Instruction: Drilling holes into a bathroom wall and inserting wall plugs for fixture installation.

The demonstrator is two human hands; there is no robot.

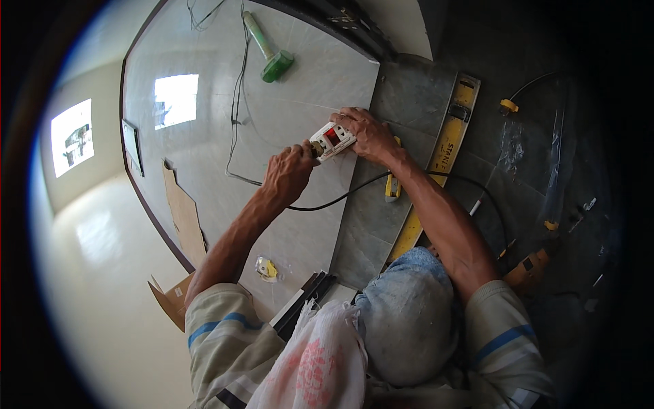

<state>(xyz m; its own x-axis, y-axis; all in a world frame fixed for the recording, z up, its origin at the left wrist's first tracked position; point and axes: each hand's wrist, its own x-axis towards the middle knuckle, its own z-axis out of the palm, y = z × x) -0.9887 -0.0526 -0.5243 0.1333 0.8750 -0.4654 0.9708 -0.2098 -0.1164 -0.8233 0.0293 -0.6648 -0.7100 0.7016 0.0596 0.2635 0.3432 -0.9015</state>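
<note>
A white socket board [346, 141] with a red switch lies over the pale tiled floor. My right hand [366, 134] grips its far right end, thumb and fingers wrapped around the edge. At the near left end, my left hand [289, 169] has its fingers closed on a small brownish plug [317, 148] pressed against the board's face. How far the plug sits in the socket is hidden by the fingers. A black cable [327, 204] curves from beneath my left wrist, under my right forearm and off to the right.
A yellow spirit level [444, 146] lies on the dark tiles at right, a yellow cutter [393, 187] beside it. A green-headed mallet [276, 66] rests far off. Thin wires [235, 123] trail on the left. An orange power tool [528, 270] and cardboard [182, 204] lie nearer me.
</note>
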